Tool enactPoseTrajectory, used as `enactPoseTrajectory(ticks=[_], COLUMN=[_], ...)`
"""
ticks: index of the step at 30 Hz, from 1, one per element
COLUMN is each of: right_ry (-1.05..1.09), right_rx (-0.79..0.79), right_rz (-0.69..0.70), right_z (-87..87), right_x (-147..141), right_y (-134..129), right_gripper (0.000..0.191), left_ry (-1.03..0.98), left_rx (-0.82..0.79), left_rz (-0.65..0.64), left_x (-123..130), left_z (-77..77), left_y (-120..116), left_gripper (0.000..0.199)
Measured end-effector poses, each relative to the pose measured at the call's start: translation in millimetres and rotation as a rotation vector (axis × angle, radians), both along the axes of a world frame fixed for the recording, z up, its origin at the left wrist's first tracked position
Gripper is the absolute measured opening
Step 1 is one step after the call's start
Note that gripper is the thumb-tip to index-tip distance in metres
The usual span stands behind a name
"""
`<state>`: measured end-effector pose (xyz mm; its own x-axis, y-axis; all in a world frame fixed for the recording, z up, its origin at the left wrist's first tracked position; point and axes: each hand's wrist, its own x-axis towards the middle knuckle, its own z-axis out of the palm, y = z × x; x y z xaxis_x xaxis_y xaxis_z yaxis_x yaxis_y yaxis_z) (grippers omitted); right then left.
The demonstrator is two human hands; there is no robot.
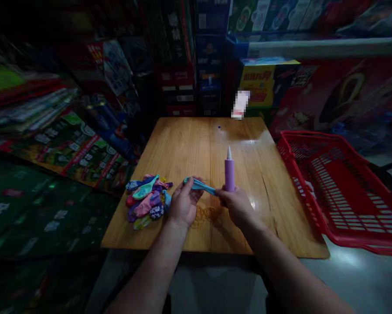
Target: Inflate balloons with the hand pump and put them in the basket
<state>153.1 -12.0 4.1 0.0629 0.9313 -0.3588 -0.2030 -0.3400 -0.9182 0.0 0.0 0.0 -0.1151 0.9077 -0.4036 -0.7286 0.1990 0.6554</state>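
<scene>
A light blue balloon [204, 187], limp and stretched out, spans the gap between both hands above the table. My left hand [184, 203] is closed on its wider end, thumb on top. The fingers of my right hand [236, 204] pinch the other end. A purple balloon pump [229, 174] with a white pointed nozzle rises upright at my right hand, which hides its lower part; whether the hand also grips it, I cannot tell. Left of my left hand lies a pile of uninflated balloons [146, 200] in mixed colours, some patterned.
Thin yellowish rubber bands [204, 214] lie loosely on the wooden table [182, 144] below my hands. A small dark object [219, 127] sits near the far edge. To the right is a red plastic basket [320, 205]. Stacked boxes [209, 56] and packages [68, 144] surround the table.
</scene>
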Motion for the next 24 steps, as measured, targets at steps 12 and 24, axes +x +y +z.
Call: enactPoseTrajectory(ticks=[12,24], right_ry=[-0.795,-1.369], right_rx=[0.084,0.368], right_rz=[0.224,0.413], right_z=[3.9,-4.6], right_x=[23,25], right_y=[6,-3], right_gripper=[0.032,0.011], left_ry=[0.166,0.034], left_rx=[-0.022,0.003], left_rz=[0.045,0.02], left_x=[-13,-19], left_z=[10.0,11.2], left_y=[0,2], left_gripper=[0.027,0.017])
